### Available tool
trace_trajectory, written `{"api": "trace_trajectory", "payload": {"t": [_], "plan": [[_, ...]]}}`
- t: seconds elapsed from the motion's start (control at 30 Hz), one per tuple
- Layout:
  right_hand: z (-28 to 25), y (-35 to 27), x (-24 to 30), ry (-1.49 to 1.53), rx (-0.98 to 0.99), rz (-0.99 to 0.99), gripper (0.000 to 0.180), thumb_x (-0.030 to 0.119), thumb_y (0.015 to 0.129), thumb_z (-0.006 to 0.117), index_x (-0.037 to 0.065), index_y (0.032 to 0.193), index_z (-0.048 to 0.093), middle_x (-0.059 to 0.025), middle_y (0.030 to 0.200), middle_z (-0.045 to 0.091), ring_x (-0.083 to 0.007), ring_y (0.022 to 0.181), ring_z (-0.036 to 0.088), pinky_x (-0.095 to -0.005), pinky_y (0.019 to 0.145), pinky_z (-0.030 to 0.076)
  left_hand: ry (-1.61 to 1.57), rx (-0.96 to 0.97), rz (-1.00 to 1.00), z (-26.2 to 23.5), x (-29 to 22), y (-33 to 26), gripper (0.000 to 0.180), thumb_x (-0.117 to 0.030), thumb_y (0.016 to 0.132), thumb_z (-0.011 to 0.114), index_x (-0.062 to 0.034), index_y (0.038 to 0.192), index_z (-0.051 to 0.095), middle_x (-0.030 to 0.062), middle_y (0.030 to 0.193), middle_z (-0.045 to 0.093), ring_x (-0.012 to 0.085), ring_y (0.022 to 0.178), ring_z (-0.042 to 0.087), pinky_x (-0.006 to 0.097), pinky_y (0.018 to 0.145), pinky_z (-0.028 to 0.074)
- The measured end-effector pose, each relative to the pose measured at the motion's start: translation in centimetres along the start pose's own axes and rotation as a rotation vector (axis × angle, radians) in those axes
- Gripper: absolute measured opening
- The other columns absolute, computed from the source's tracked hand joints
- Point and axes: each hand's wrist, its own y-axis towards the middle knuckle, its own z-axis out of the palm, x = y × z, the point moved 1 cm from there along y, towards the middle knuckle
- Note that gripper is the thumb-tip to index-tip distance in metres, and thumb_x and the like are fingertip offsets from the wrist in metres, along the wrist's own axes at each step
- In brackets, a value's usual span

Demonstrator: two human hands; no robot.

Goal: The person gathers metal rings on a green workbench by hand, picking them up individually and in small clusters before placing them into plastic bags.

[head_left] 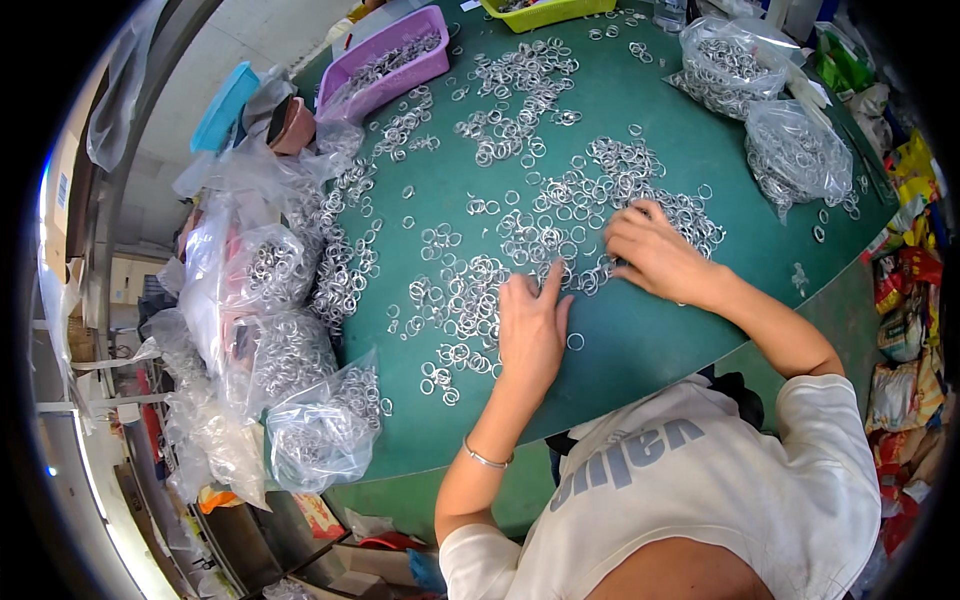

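Many silvery metal rings (470,300) lie in loose heaps on a green tabletop (640,345). At the near edge of one heap is my left hand (533,325), its index finger stretched onto the rings and its thumb held apart; the other fingers are bent. To its right, my right hand (655,250) rests over the spread of rings, fingers bent and the thumb apart from them. Its fingertips touch the rings, and no ring shows plainly held in either hand. A single ring (575,342) lies apart, just right of my left hand.
Clear plastic bags of rings (325,425) crowd the left table edge. More bags (795,155) stand at the far right. A purple basket (385,62) with metal pieces sits at the far left, a yellow-green basket (550,14) at the far edge, and a blue container (224,108) beyond the bags.
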Motion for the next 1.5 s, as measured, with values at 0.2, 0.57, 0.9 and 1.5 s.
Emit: {"api": "trace_trajectory", "payload": {"t": [0.2, 0.57, 0.9, 1.5], "plan": [[-1.4, 0.1, -0.1, -0.032, -0.183, 0.176, 0.010, 0.007, 0.072, 0.061, 0.004, 0.080, 0.056, -0.0080, 0.086, 0.050, -0.0241, 0.088, 0.046, -0.0392, 0.082, 0.034, 0.045, -0.040, -0.018, 1.3, 1.3, -0.3, 0.010, -0.002, 0.076, 0.060, 0.0027, 0.083, 0.057, 0.0154, 0.083, 0.044, 0.0303, 0.079, 0.046, 0.037, 0.070, 0.041], [-0.2, 0.2, 1.0, 0.198, 0.008, 0.198, 0.011, 0.008, 0.072, 0.065, 0.006, 0.080, 0.057, -0.0047, 0.075, 0.053, -0.0217, 0.081, 0.048, -0.0351, 0.080, 0.033, -0.077, -0.119, 0.054, 1.0, 0.7, 1.9, 0.019, -0.003, 0.073, 0.065, 0.0033, 0.090, 0.060, 0.0144, 0.082, 0.046, 0.0294, 0.079, 0.048, 0.037, 0.070, 0.041], [-2.2, 0.0, -0.9, 0.631, -0.119, 0.534, 0.011, 0.004, 0.084, 0.051, -0.001, 0.091, 0.057, -0.0073, 0.074, 0.057, -0.0171, 0.073, 0.056, -0.0324, 0.066, 0.044, -0.823, 0.003, -0.282, 1.9, 2.7, 3.9, 0.007, -0.009, 0.085, 0.058, -0.0020, 0.083, 0.059, -0.0001, 0.078, 0.055, 0.0075, 0.075, 0.051, 0.022, 0.062, 0.041], [-1.3, 0.0, 1.0, 0.942, 0.205, 0.572, 0.027, 0.028, 0.080, 0.064, 0.004, 0.091, 0.058, -0.0006, 0.050, 0.046, -0.0168, 0.041, 0.041, -0.0312, 0.042, 0.036, -0.176, -0.045, 0.076, 0.9, 2.0, 2.2, 0.023, -0.005, 0.074, 0.066, -0.0005, 0.095, 0.059, 0.0123, 0.087, 0.052, 0.0282, 0.078, 0.053, 0.036, 0.065, 0.044]]}}
